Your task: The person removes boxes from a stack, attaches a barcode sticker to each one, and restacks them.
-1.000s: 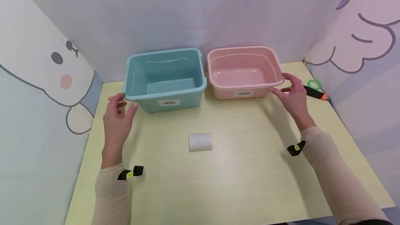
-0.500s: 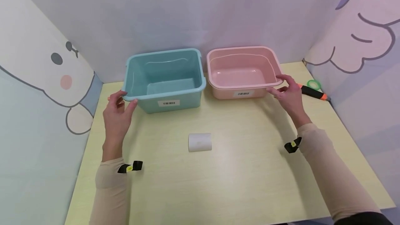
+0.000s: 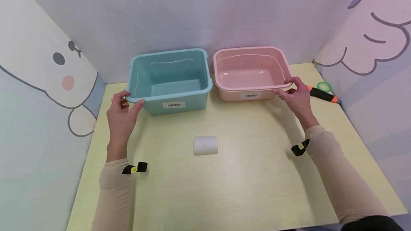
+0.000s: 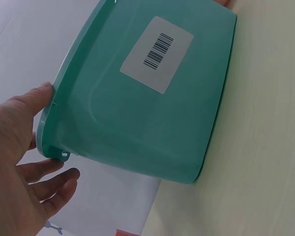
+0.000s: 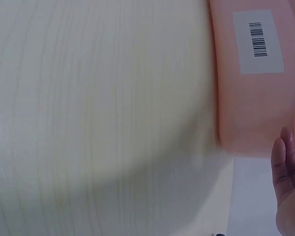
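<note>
A blue-green plastic tub (image 3: 196, 104) stands at the back left of the table. At its front left corner my left hand (image 3: 122, 119) grips the rim, thumb in front and index finger behind; the left wrist view shows the other fingers below the lip. To its right is a shallower pink plastic tub (image 3: 231, 95), and my right hand (image 3: 298, 101) pinches that one's front right corner, fingers over the rim and thumb against the front. Both tubs carry a barcode label and hold nothing. A white paper-like roll (image 3: 206, 145) lies on its side before them.
Beyond the right hand lie a black and orange handled tool (image 3: 322, 95) and a green ring like a tape roll (image 3: 324, 86). A pale wall (image 3: 179, 13) rises close behind the tubs, with printed side walls left and right of the table (image 3: 244, 188).
My left thumb has come onto the front rim of the blue-green tub. My right hand has shifted slightly left onto the pink tub's corner. Both tubs look unmoved.
</note>
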